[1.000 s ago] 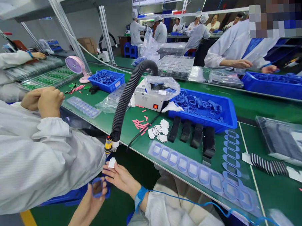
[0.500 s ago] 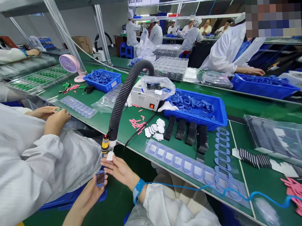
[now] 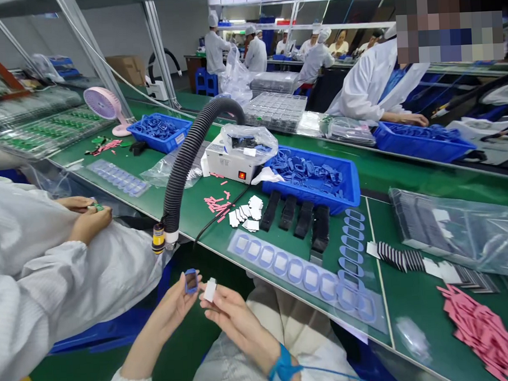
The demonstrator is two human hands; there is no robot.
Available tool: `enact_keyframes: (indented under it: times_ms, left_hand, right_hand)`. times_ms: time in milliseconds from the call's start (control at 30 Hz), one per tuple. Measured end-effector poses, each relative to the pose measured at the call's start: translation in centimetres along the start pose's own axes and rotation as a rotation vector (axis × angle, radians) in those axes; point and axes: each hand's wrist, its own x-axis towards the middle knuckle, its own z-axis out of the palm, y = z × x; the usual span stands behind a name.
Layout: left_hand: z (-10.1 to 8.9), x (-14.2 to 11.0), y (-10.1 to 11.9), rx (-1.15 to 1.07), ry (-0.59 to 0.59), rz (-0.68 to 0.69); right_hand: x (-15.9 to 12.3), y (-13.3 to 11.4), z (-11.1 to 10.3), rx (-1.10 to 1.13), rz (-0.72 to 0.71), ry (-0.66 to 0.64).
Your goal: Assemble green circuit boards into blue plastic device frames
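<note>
While the left hand (image 3: pixel 170 307) pinches a blue frame (image 3: pixel 191 281) with a dark middle, the right hand (image 3: pixel 242 321) pinches a white card (image 3: pixel 210 290) just beside it. Both held off the near edge of the green surface (image 3: pixel 187 207). Blue strap (image 3: pixel 283 368), right wrist. Probably best: frame by its rim, card by its sides, dark middle untouched.
</note>
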Motion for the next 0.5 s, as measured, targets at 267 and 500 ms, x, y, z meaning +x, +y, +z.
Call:
enact_keyframes:
  times_ms: [267, 500]
  left_hand:
    - [7.6, -8.5, -4.6, -0.21, -0.371, -0.064]
    - [12.7, -11.5, -5.5, -0.308, -0.677, -0.043]
  right_hand:
    - [-9.8, -6.3, 0.7, 0.167, -0.159, 0.007]
    - [-13.7, -8.2, 0.4, 0.163, -0.23, -0.002]
